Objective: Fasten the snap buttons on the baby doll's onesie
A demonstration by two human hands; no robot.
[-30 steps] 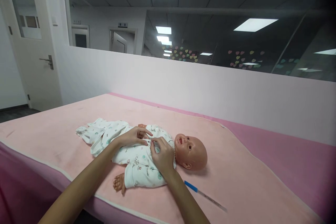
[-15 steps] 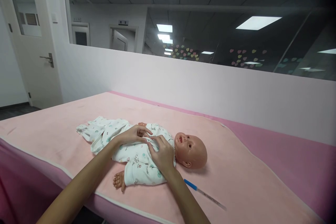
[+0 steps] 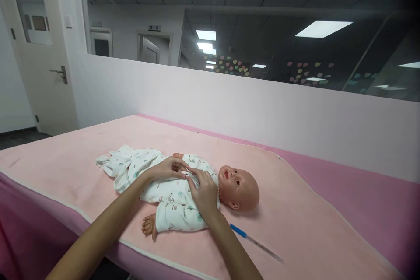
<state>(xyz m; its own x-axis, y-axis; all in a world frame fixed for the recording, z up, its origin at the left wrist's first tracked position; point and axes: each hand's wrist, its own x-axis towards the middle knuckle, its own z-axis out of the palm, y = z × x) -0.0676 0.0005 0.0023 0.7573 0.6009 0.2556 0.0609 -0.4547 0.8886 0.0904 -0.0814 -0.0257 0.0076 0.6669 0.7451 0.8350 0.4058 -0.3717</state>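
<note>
Fastening romper [image 3: 170, 199] front on baby doll [image 3: 238, 188]: my left hand [image 3: 166, 169] and right hand [image 3: 205, 192] pinch the placket. Next needs aligned edges.

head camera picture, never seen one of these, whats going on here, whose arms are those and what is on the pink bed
The picture comes from a camera worn on a person's head, looking forward and down, so the two bare arms are that person's own. On the pink padded surface a baby doll lies on its back in a white printed romper. The left hand and right hand both pinch the romper's front at the chest. Beside the doll's head lies a thin thermometer with a blue end. Behind are a low wall and a door.
</note>
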